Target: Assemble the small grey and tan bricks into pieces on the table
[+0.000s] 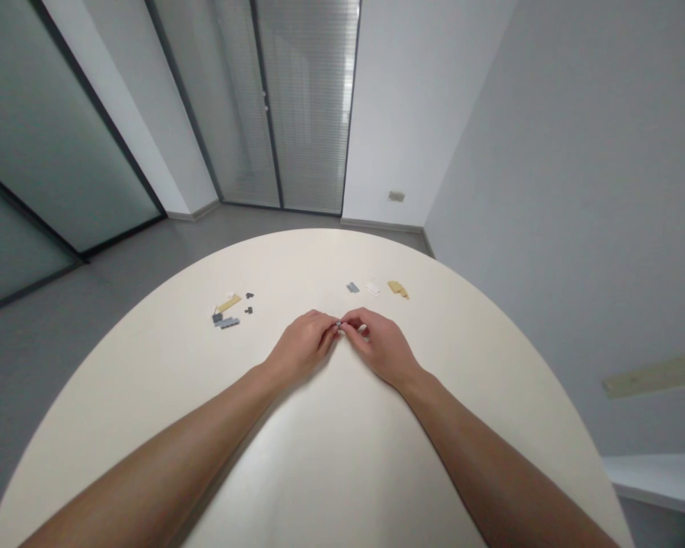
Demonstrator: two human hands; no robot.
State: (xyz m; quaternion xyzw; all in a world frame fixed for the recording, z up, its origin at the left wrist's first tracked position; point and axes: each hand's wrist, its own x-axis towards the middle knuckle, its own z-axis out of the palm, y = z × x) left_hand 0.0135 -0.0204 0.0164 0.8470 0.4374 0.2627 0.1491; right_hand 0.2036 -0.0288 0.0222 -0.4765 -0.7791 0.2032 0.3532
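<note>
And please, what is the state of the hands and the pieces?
Left hand: pinching small grey piece
Right hand: touching same piece
Small grey piece: held, mostly hidden
Left mixed pieces: lying close together
Two dark pieces: apart
Right grey pieces: clustered
Right white pieces: clustered
Right yellow pieces: clustered

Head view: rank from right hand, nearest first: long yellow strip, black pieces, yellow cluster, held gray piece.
From the right hand:
1. Held gray piece: pinched, centre
2. Yellow cluster: right, beyond the hand
3. Black pieces: left; pair too close to split
4. Long yellow strip: farther left
</note>
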